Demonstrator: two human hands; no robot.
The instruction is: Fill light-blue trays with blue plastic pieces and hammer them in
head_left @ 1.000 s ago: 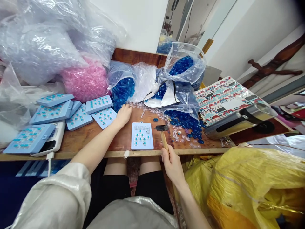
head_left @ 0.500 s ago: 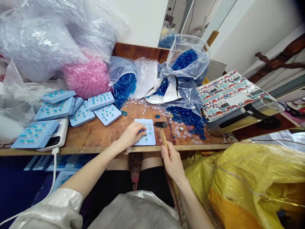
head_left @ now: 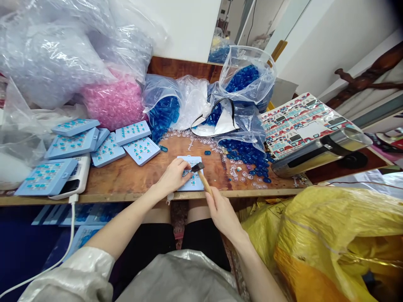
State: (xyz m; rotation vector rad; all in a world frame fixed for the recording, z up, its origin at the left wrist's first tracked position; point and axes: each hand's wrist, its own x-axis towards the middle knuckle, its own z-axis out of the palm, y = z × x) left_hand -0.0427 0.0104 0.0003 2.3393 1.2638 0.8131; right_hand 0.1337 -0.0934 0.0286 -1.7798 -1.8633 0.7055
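A light blue plastic board with small teal and clear pieces on it lies near the table's front edge. Over its left half is my left hand, fingers bent and drawn together at the board's surface; whatever is between them is too small to make out. My right hand grips the wooden handle of a hammer from the right. The dark hammer head is over the board, close to my left fingertips; I cannot tell whether it touches the pieces.
Several similar blue boards lie to the left, near a white device with a cable. Bags of blue pieces and pink pieces stand behind. Loose blue pieces, a steel flask and a yellow sack are on the right.
My right hand has moved left with the hammer, whose head went from beside the board's right edge to over it. My left hand stays almost in place.
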